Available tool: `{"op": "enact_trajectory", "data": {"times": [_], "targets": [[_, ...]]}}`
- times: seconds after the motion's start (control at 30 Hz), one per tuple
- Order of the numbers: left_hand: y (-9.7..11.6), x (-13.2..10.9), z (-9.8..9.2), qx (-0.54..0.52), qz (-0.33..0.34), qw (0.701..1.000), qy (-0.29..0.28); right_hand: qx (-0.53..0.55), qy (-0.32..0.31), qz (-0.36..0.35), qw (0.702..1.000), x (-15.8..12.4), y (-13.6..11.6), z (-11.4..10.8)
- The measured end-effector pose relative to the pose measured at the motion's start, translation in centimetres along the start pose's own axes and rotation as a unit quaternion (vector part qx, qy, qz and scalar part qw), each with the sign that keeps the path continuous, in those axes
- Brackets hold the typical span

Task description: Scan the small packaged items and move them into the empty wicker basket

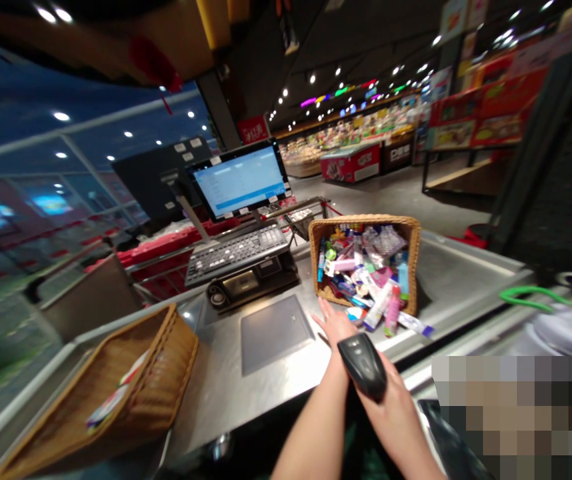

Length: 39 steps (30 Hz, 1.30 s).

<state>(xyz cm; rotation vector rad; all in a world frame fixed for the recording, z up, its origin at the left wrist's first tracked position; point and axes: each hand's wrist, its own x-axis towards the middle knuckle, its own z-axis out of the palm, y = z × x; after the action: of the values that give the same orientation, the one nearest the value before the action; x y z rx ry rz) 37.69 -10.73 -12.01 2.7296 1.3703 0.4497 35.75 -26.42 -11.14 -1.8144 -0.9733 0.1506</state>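
Note:
A wicker basket (361, 223) lies tipped on the steel checkout counter (446, 280), its mouth facing me. Small packaged toiletries and tubes fill it, and some spill onto the steel, including a pink tube (392, 313) and a white tube (379, 305). My left hand (333, 323) rests at the basket's front with fingers apart, close to the spilled items and holding nothing. My right hand (391, 407) grips a black handheld barcode scanner (363, 367) just below the left hand.
A second wicker basket (166, 353) at lower left holds a few items. A dark flat pad (273, 333) is set in the counter. Behind stand a keyboard (239, 253) and a monitor (239, 179). Red trolleys (166, 245) stand left; store shelves fill the background.

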Motion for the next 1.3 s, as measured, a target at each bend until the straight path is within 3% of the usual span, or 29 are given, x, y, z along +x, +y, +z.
{"op": "enact_trajectory", "data": {"times": [0.1,0.37,0.5,0.73,0.93,1.07,1.3], "targets": [[0.2,0.4,-0.9,0.004,-0.026,1.0,-0.003,0.0,0.002,0.004,1.0,0.0,0.2,0.1],[-0.1,1.6,-1.9,0.026,0.114,0.993,-0.013,-0.006,0.01,-0.005,1.0,0.3,0.1,0.0],[-0.4,2.1,-2.1,0.052,0.134,0.989,-0.024,-0.012,0.014,0.001,1.0,0.4,0.0,0.0],[-0.3,2.6,-1.7,0.048,0.029,0.997,-0.058,-0.019,0.002,0.018,1.0,0.1,0.5,0.7],[-0.1,2.9,-1.9,0.028,-0.004,0.997,-0.067,-0.011,-0.007,0.03,0.999,0.1,0.6,0.8],[-0.3,3.0,-1.4,0.029,0.084,0.996,-0.012,-0.01,-0.014,0.035,0.999,0.1,0.4,0.9],[-1.4,2.3,-0.3,0.021,0.163,0.986,-0.041,-0.007,-0.012,0.037,0.999,0.1,0.6,0.9]]}}
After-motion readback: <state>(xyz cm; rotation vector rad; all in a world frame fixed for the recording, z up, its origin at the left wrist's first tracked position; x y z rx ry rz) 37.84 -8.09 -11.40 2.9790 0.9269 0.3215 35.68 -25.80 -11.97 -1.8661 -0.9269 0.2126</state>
